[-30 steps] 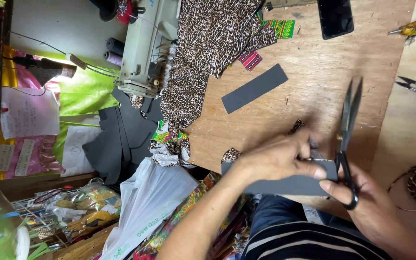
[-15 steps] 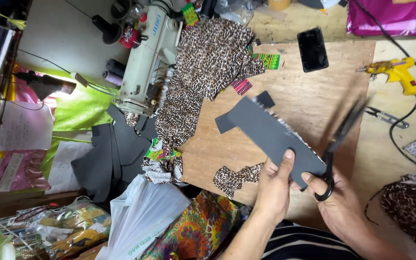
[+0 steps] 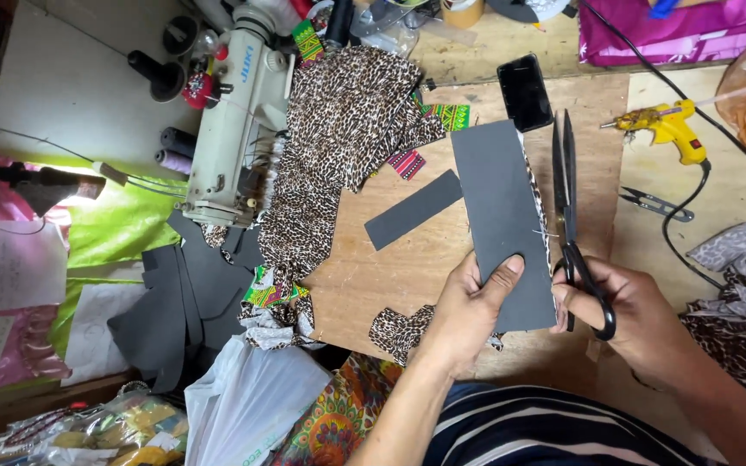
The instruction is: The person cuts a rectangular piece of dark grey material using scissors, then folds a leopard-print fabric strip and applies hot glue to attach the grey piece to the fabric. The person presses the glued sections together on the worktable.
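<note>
My left hand (image 3: 468,311) pinches the near end of a long dark grey foam panel (image 3: 498,207), thumb on top, with a leopard-print edge showing along its right side. My right hand (image 3: 628,315) grips large black scissors (image 3: 567,198). The blades lie nearly closed along the panel's right edge, pointing away from me. A narrower grey foam strip (image 3: 414,209) lies on the wooden board (image 3: 589,95) just left of the panel. A small leopard-print scrap (image 3: 397,330) rests by my left wrist.
A cream sewing machine (image 3: 230,121) stands at the left with leopard-print fabric (image 3: 338,138) draped beside it. A black phone (image 3: 524,91), a yellow glue gun (image 3: 666,129) with its cord and small snips (image 3: 656,205) lie on the board. Grey foam offcuts (image 3: 174,302) hang lower left.
The grey panel has swung from a slant to lying straight away from me. The scissors have come alongside its right edge, and my view has shifted closer and lower.
</note>
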